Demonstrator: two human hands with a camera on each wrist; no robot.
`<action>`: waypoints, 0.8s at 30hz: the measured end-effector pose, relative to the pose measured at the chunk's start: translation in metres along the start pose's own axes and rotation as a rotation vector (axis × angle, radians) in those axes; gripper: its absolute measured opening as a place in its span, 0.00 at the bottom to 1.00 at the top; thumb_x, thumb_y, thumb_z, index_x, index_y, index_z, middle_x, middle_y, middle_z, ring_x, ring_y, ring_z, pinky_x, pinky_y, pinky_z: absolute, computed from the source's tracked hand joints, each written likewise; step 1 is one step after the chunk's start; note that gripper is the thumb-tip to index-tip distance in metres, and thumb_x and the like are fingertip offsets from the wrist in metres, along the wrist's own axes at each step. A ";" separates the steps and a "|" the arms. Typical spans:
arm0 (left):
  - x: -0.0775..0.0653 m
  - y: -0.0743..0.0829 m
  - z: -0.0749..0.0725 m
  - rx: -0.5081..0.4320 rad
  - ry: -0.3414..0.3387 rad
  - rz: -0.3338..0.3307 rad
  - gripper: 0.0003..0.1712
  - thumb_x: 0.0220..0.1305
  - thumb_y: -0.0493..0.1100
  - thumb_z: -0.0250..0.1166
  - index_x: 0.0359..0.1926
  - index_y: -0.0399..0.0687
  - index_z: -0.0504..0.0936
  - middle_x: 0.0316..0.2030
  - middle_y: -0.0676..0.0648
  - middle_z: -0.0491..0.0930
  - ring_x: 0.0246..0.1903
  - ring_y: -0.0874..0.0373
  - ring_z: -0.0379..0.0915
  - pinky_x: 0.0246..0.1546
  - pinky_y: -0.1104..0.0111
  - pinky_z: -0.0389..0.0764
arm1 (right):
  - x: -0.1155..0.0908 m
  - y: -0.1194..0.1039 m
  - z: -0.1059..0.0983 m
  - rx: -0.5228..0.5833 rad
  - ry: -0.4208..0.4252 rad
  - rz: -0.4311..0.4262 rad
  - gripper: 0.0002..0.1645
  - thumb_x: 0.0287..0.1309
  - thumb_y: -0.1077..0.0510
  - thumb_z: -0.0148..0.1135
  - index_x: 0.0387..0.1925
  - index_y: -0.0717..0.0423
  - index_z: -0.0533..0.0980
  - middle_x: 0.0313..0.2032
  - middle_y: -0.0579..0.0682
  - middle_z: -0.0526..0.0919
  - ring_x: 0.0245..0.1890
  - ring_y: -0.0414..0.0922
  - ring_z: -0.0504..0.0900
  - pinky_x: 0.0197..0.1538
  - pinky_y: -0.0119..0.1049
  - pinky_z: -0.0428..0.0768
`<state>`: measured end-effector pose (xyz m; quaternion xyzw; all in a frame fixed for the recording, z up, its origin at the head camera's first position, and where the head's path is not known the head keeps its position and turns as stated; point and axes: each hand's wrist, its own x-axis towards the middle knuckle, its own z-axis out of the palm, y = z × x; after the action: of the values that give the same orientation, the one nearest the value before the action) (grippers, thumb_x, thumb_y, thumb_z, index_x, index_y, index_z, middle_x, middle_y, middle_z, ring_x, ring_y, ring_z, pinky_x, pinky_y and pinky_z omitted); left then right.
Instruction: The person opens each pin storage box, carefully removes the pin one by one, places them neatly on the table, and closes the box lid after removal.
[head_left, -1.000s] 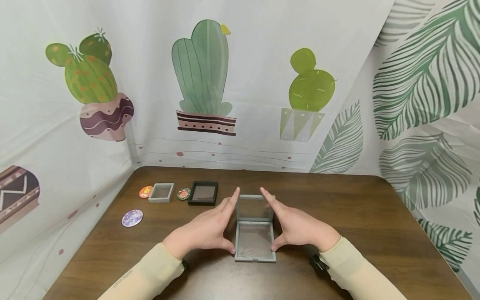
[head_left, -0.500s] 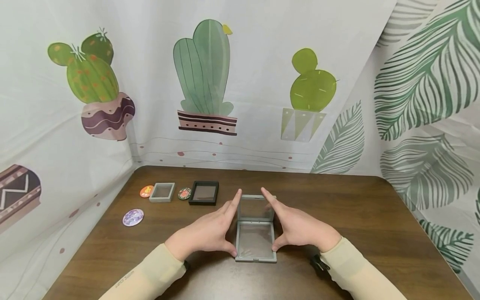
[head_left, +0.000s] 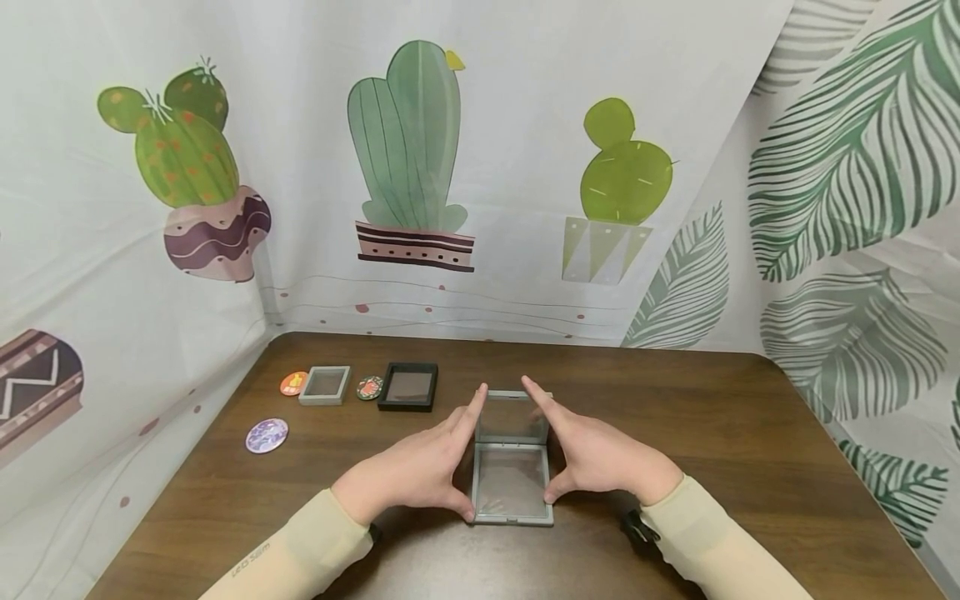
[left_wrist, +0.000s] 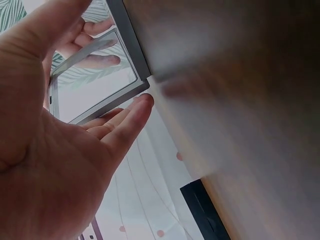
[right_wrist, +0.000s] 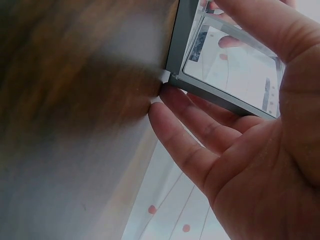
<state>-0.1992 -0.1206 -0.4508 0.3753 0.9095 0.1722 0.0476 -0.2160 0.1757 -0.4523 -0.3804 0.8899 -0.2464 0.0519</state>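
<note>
A grey hinged display frame with clear film panes lies unfolded on the table, its lid standing up at the back. Along its left side is my left hand, fingers extended by the lid and thumb at the base's front left corner. My right hand mirrors this on the other side, its thumb touching the base's right edge. In the left wrist view the fingers reach behind the upright lid. The right wrist view has straight fingertips right at the lid's lower corner, beside the grey rim.
Back left on the table are a smaller light grey frame, a black frame, an orange round badge, a green patterned badge and a purple badge. A cactus-print curtain hangs behind.
My left hand has shifted slightly toward me and to the right along the frame. The right hand and the frame stay in place.
</note>
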 end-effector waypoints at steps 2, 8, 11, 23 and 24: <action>0.000 0.000 0.001 0.011 0.006 0.007 0.89 0.32 0.74 0.76 0.74 0.53 0.18 0.72 0.33 0.50 0.66 0.39 0.58 0.56 0.54 0.72 | 0.000 0.000 0.000 0.000 0.001 0.001 0.91 0.28 0.42 0.85 0.76 0.35 0.23 0.62 0.49 0.72 0.47 0.42 0.79 0.53 0.40 0.76; 0.000 0.000 0.002 0.035 0.019 0.020 0.90 0.31 0.75 0.75 0.74 0.53 0.18 0.72 0.33 0.51 0.65 0.40 0.59 0.57 0.54 0.71 | 0.000 0.000 0.000 -0.001 0.000 0.004 0.91 0.28 0.43 0.85 0.75 0.35 0.23 0.62 0.49 0.71 0.46 0.41 0.79 0.52 0.40 0.76; 0.000 0.000 0.002 0.048 0.026 0.024 0.90 0.31 0.75 0.76 0.74 0.53 0.18 0.72 0.33 0.53 0.64 0.41 0.62 0.58 0.55 0.71 | -0.001 0.000 0.000 -0.005 0.001 0.007 0.91 0.28 0.42 0.85 0.76 0.35 0.23 0.62 0.49 0.71 0.46 0.41 0.79 0.52 0.40 0.76; -0.001 0.003 0.002 0.073 0.026 0.018 0.89 0.32 0.74 0.76 0.74 0.53 0.18 0.71 0.33 0.54 0.58 0.43 0.69 0.54 0.56 0.74 | -0.002 0.001 -0.003 -0.055 0.046 -0.037 0.76 0.42 0.35 0.76 0.77 0.35 0.32 0.62 0.49 0.71 0.55 0.43 0.75 0.56 0.43 0.74; -0.001 0.003 0.002 0.078 0.027 0.020 0.89 0.32 0.74 0.76 0.74 0.53 0.18 0.71 0.33 0.54 0.59 0.43 0.69 0.54 0.56 0.74 | -0.001 0.001 -0.003 -0.055 0.054 -0.040 0.74 0.44 0.34 0.75 0.78 0.35 0.33 0.62 0.48 0.71 0.55 0.43 0.75 0.56 0.43 0.74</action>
<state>-0.1960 -0.1194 -0.4516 0.3835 0.9123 0.1423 0.0189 -0.2167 0.1787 -0.4500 -0.3924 0.8898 -0.2329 0.0122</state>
